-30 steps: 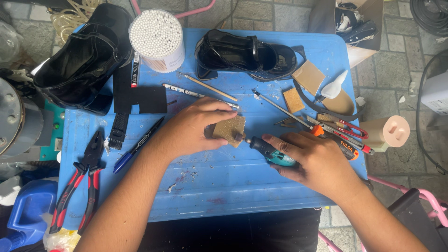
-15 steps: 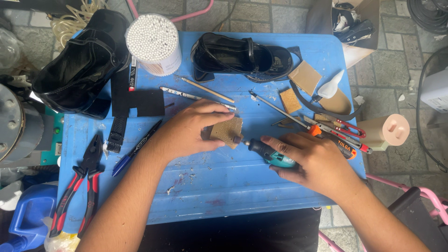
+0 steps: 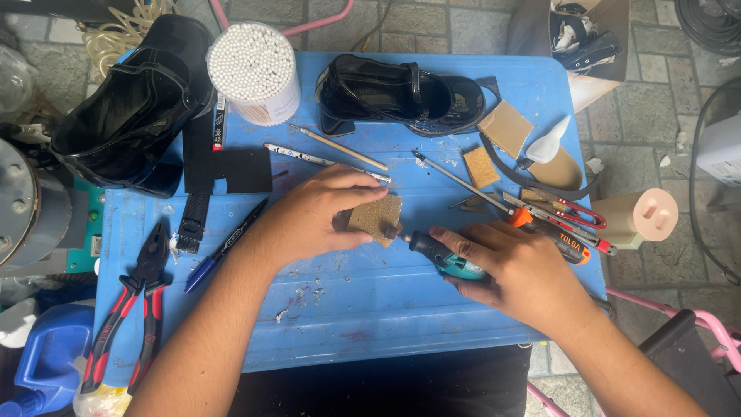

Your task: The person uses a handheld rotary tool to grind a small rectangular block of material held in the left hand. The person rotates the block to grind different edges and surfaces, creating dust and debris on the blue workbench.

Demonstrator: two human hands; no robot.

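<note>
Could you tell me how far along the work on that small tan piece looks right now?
In hand: the left hand pins the tan piece to the blue table while the right hand holds the rotary tool at its edge. Dust lies nearby; the black shoe waits behind.

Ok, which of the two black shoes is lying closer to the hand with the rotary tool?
The low black strap shoe at the table's top centre. The other, the taller black boot, sits at the top left corner, beyond the left hand, far from the right hand.
</note>
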